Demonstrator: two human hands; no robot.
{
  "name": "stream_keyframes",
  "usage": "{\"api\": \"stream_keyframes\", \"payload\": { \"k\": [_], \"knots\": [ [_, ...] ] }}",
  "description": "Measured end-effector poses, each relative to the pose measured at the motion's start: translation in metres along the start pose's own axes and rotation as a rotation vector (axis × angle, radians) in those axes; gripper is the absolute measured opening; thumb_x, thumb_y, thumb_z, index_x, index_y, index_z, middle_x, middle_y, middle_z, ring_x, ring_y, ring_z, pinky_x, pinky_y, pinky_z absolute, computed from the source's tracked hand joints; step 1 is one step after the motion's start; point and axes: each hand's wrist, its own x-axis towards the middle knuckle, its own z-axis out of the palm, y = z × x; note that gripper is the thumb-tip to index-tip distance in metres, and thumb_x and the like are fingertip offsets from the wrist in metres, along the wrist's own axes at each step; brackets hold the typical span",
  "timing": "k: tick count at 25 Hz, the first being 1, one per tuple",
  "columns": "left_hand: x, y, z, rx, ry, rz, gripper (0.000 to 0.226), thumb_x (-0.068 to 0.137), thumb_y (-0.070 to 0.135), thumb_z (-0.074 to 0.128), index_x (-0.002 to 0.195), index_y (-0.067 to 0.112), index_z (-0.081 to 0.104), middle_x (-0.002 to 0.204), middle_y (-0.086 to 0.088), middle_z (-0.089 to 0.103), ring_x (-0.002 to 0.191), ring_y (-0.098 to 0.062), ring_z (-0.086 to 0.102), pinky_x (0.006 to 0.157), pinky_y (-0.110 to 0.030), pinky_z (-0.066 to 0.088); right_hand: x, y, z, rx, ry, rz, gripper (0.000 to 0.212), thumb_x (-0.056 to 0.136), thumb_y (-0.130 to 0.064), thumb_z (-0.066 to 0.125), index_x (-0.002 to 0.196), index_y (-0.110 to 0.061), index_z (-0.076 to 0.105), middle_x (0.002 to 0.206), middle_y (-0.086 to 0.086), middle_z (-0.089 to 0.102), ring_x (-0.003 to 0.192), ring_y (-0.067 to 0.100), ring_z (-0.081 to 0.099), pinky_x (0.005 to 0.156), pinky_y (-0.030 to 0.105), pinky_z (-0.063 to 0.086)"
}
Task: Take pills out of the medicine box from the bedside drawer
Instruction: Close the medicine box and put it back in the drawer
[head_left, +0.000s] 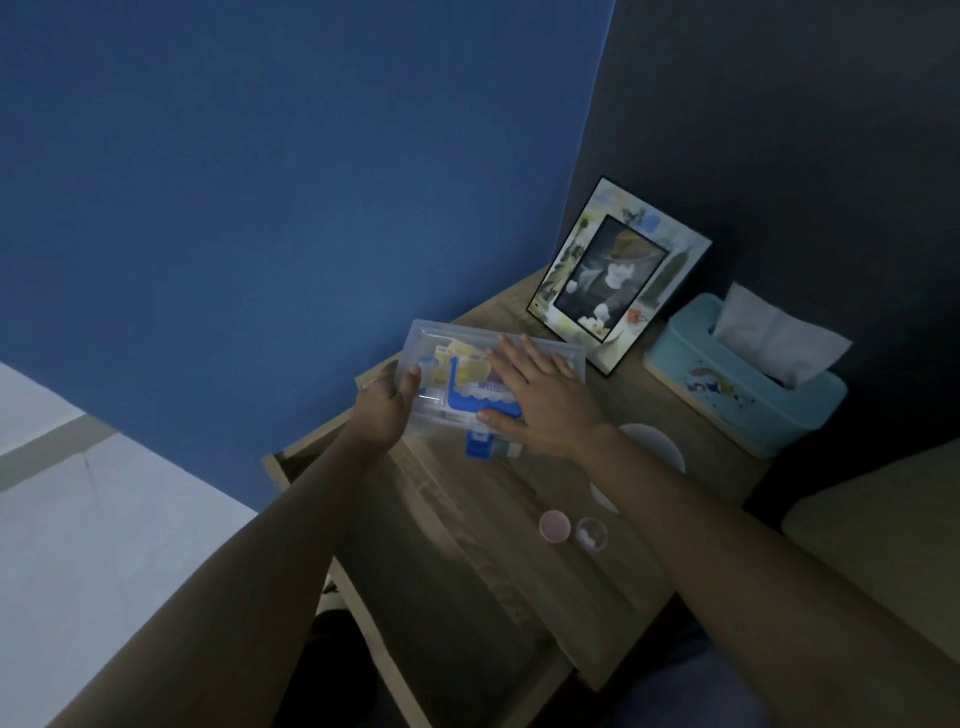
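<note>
The clear medicine box sits at the far left of the wooden desk, above the pulled-out drawer. The left hand grips its left edge, thumb on the lid. The right hand lies flat and spread over the lid, clasping nothing. Nearer than the right hand, beside its forearm, a pink cap and a small clear cup, apparently holding white pills, stand just apart.
</note>
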Motion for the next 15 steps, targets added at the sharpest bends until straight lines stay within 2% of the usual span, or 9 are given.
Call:
{"api": "stream_keyframes", "payload": {
  "k": [3,4,6,7,9,11,12,13,15],
  "knots": [
    [-0.010,0.008,0.006,0.073,0.075,-0.034,0.052,0.095,0.048,0.032,0.127,0.010,0.047,0.105,-0.007,0.058,0.090,-0.018,0.060,0.066,-0.020,0.044,0.000,-0.001,0.002,0.006,0.011,0.003,0.078,0.089,-0.064,0.032,0.150,-0.022,0.004,0.161,-0.001,-0.001,0.147,0.020,-0.004,0.117,0.043,0.002],
    [-0.015,0.009,0.010,0.056,0.112,-0.054,0.057,0.095,0.050,0.032,0.134,0.009,0.040,0.119,-0.013,0.057,0.101,-0.021,0.060,0.074,-0.023,0.049,0.000,-0.001,0.002,0.013,0.012,0.003,0.078,0.089,-0.063,0.033,0.150,-0.022,0.005,0.161,-0.001,0.000,0.147,0.020,-0.004,0.117,0.043,0.002],
    [-0.028,0.007,0.019,-0.015,0.280,-0.077,0.061,0.095,0.049,0.030,0.141,0.009,0.032,0.140,-0.015,0.043,0.124,-0.026,0.047,0.098,-0.037,0.044,-0.001,0.000,0.003,0.026,0.018,0.003,0.078,0.090,-0.062,0.034,0.150,-0.022,0.006,0.161,-0.001,0.001,0.147,0.020,-0.003,0.117,0.043,0.002],
    [-0.036,0.002,0.023,-0.061,0.389,-0.075,0.055,0.096,0.046,0.031,0.136,0.010,0.038,0.135,-0.014,0.045,0.122,-0.024,0.047,0.097,-0.038,0.042,-0.001,0.000,0.003,0.029,0.024,0.002,0.077,0.090,-0.062,0.035,0.150,-0.022,0.007,0.161,0.000,0.002,0.147,0.020,-0.002,0.117,0.043,0.003],
    [-0.054,-0.007,0.036,-0.167,0.478,-0.077,0.034,0.097,0.038,0.035,0.114,0.013,0.052,0.110,-0.007,0.058,0.100,-0.018,0.057,0.083,-0.032,0.048,-0.001,0.000,0.003,0.030,0.031,0.000,0.077,0.090,-0.062,0.035,0.150,-0.021,0.008,0.161,-0.001,0.003,0.147,0.020,-0.001,0.117,0.042,0.003],
    [-0.068,-0.015,0.051,-0.184,0.360,-0.100,0.022,0.097,0.031,0.040,0.092,0.018,0.057,0.084,-0.001,0.061,0.077,-0.015,0.061,0.065,-0.024,0.049,-0.001,-0.001,0.004,0.043,0.039,0.004,0.074,0.091,-0.060,0.034,0.150,-0.022,0.009,0.161,-0.002,0.004,0.147,0.019,-0.001,0.117,0.042,0.004],
    [-0.071,-0.016,0.059,-0.169,0.277,-0.116,0.022,0.096,0.029,0.041,0.087,0.019,0.058,0.078,0.000,0.061,0.071,-0.013,0.061,0.060,-0.020,0.047,-0.001,-0.001,0.004,0.049,0.047,0.007,0.071,0.093,-0.058,0.032,0.149,-0.022,0.009,0.161,-0.002,0.004,0.147,0.019,0.000,0.117,0.041,0.004],
    [-0.071,-0.016,0.065,-0.171,0.198,-0.147,0.022,0.096,0.028,0.042,0.089,0.019,0.061,0.080,0.000,0.063,0.072,-0.012,0.062,0.061,-0.020,0.048,-0.001,-0.001,0.004,0.050,0.053,0.010,0.068,0.094,-0.056,0.031,0.149,-0.022,0.010,0.160,-0.003,0.005,0.147,0.018,0.000,0.117,0.041,0.003],
    [-0.067,-0.011,0.074,-0.319,0.045,-0.264,0.023,0.094,0.021,0.044,0.105,0.017,0.064,0.096,-0.004,0.066,0.092,-0.016,0.063,0.081,-0.032,0.052,-0.001,-0.001,0.004,0.041,0.056,0.013,0.065,0.095,-0.053,0.029,0.149,-0.022,0.009,0.160,-0.002,0.005,0.147,0.018,0.000,0.117,0.041,0.003]
  ]
}}
